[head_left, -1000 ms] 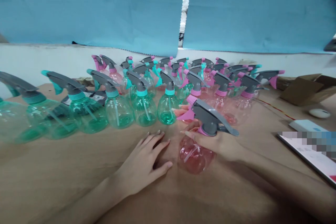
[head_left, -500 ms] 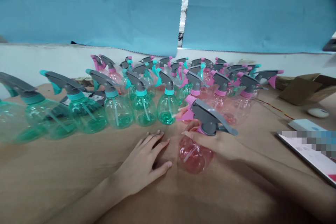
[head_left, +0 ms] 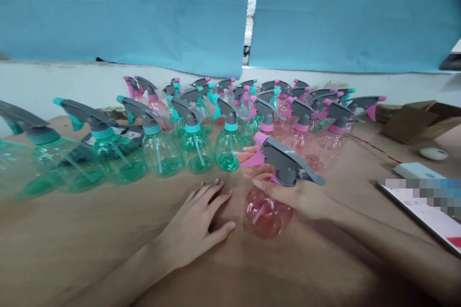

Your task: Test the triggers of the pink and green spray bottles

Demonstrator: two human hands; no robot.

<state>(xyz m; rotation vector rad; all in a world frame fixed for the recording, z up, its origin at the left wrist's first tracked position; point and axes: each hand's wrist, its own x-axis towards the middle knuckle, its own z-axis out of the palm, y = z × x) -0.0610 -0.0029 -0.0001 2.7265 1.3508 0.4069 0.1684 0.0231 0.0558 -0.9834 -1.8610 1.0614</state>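
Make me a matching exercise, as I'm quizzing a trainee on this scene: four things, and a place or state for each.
Column one:
1. right hand
2. left hand
3. white mouse
4. green spray bottles

Column two:
A. lies flat, palm down, on the table
B. stand in a row on the left
C. grips the neck of a pink spray bottle
D. rests at the far right

Pairs: 1-C, 2-A, 3-D, 4-B

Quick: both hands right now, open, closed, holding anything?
Left hand: open, flat on the table, holding nothing.
Right hand: closed around the neck of the pink spray bottle.
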